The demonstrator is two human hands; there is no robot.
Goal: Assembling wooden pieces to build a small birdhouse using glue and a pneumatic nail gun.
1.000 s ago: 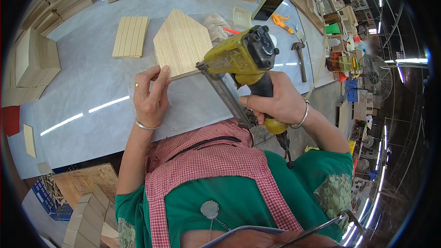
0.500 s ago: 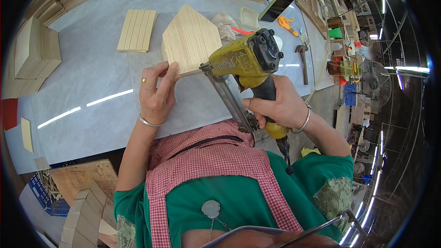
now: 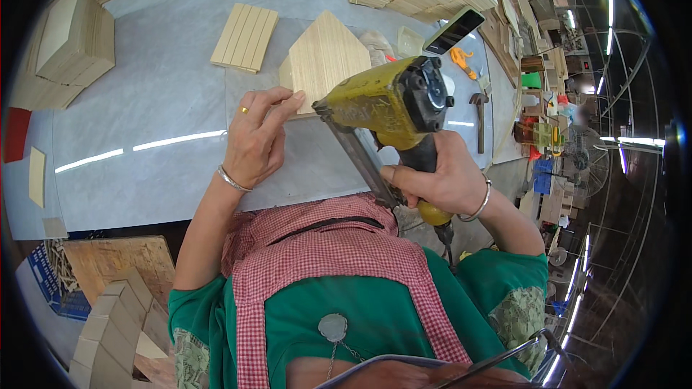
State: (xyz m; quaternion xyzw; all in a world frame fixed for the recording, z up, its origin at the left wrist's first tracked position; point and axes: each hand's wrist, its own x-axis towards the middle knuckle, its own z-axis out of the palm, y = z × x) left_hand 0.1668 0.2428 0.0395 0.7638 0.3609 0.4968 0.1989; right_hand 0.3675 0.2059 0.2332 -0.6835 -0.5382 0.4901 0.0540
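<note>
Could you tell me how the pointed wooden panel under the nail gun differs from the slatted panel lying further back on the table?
The pointed panel has a peaked, house-like outline; the slatted panel is a plain rectangle. The pointed panel is touched by the left hand and sits at the nose of the yellow nail gun that the right hand grips; the slatted panel lies apart, untouched. Both are pale wood with lengthwise lines.

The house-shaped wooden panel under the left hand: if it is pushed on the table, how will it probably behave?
The wooden panel looks thin, flat and slatted, so it is probably stiff and light. It lies flat on the smooth grey table, so it would likely slide rather than tip or roll. That may be why the left hand presses its edge beside the yellow nail gun.
</note>
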